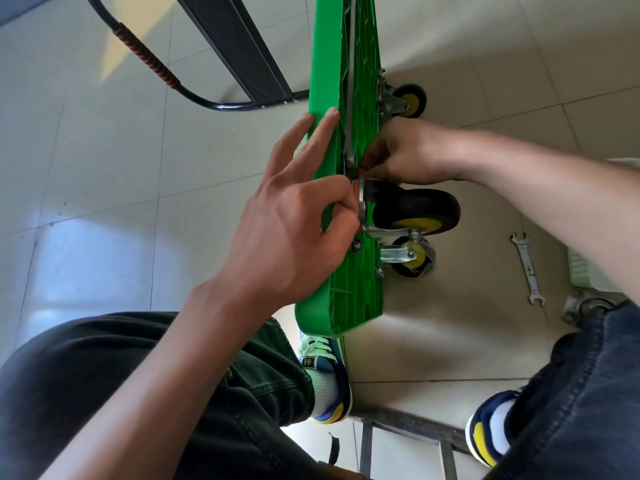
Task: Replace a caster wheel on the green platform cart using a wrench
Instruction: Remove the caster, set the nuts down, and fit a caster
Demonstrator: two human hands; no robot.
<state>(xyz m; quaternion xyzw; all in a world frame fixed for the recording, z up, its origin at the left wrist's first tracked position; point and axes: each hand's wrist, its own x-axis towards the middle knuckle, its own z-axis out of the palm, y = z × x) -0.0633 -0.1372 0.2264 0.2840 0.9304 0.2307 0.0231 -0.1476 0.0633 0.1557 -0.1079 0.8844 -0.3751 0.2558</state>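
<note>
The green platform cart [327, 216] stands on its long edge on the floor, and the caster wheel [414, 211] sticks out to the right from its underside. The left hand [287, 233] pinches at the caster's mounting plate [362, 206]; the right hand [405, 152] curls there too, though what it grasps is hidden. The wrench [528, 268] lies on the floor, free, nearer to the right hand, its long axis almost parallel to the cart.

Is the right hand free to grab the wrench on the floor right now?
Probably not yet: the right hand is busy at the caster mount on the cart. The wrench lies unobstructed on the tiles.
</note>
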